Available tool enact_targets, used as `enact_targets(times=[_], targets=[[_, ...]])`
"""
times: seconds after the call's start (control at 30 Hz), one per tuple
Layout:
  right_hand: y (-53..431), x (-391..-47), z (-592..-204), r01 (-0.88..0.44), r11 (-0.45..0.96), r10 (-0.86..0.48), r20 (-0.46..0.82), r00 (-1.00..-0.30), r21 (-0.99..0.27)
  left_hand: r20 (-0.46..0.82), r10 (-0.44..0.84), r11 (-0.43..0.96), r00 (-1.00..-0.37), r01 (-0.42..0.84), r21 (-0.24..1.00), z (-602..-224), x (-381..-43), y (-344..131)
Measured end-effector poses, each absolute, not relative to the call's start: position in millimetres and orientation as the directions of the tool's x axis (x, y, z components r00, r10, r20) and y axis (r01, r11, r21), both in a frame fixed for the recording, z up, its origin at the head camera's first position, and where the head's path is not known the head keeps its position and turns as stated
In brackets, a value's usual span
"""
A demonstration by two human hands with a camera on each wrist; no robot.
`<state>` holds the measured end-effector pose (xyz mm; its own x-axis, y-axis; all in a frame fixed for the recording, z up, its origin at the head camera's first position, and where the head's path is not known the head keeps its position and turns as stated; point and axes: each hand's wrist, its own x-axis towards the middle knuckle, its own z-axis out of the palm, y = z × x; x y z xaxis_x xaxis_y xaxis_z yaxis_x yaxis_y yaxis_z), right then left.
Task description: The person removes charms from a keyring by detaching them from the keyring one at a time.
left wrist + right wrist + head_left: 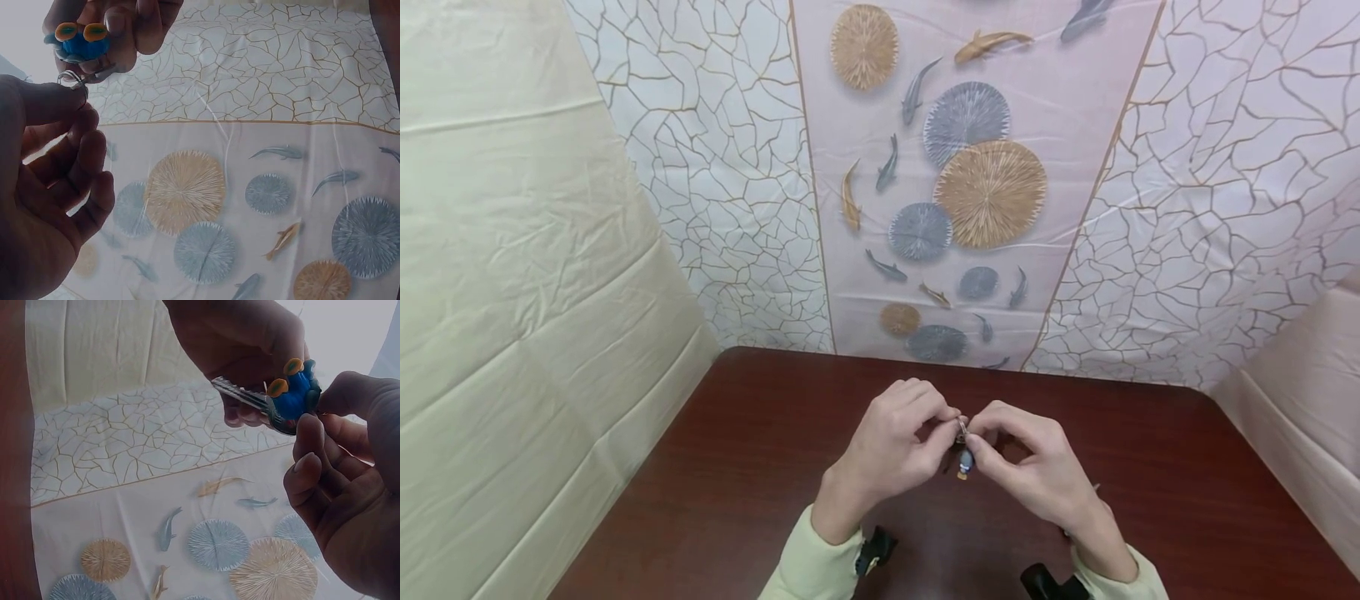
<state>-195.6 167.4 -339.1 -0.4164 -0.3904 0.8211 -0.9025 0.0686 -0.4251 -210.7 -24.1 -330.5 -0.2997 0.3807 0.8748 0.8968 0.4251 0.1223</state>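
Above the table, my left hand (895, 446) and right hand (1030, 462) meet at a small metal key ring (961, 430). Left thumb and fingers pinch one side of the ring, plainly seen in the left wrist view (74, 81). From the other side, the right thumb and forefinger pinch at the ring. A blue figurine charm (292, 399) with orange feet hangs from it, and a silver key (239, 394) sticks out beside the charm towards the left hand. Fingers hide part of the ring, so its join cannot be seen.
The dark red-brown table (730, 467) lies below the hands. Something small, mostly hidden, shows beside the right wrist (1096, 487). Patterned cloth (760, 208) hangs behind the table's far edge, with cream cloth (535, 333) on the left.
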Motion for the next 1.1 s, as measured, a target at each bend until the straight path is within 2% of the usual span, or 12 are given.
enact_targets(times=[0.13, 0.23, 0.5, 0.6, 0.9, 1.0, 1.1], targets=[[167.2, -195.5, -338.4, -0.903, 0.071, -0.393, 0.820, -0.417, -0.425, 0.866, 0.365, 0.428, -0.342, 0.888, 0.170, -331.2, -210.1, -25.0], [168.4, -195.5, -338.2, -0.903, 0.083, -0.389, 0.820, -0.420, -0.422, 0.859, 0.373, 0.419, -0.350, 0.890, 0.181, -330.9, -210.0, -25.7], [171.0, -195.0, -337.4, -0.903, 0.097, -0.378, 0.824, -0.422, -0.418, 0.879, 0.408, 0.421, -0.248, 0.905, 0.060, -327.7, -210.0, -24.1], [171.2, -194.7, -337.0, -0.903, 0.083, -0.379, 0.825, -0.419, -0.421, 0.891, 0.391, 0.429, -0.232, 0.902, 0.046, -328.1, -210.0, -22.7], [169.9, -193.1, -336.5, -0.901, 0.078, -0.391, 0.818, -0.421, -0.426, 0.866, 0.364, 0.440, -0.343, 0.883, 0.164, -331.2, -207.8, -21.7], [170.3, -193.4, -336.0, -0.902, 0.095, -0.386, 0.819, -0.424, -0.421, 0.864, 0.375, 0.442, -0.337, 0.884, 0.152, -330.2, -207.7, -21.7], [170.9, -194.2, -335.5, -0.906, 0.113, -0.381, 0.825, -0.418, -0.407, 0.875, 0.384, 0.442, -0.295, 0.891, 0.107, -328.3, -208.1, -21.6]])
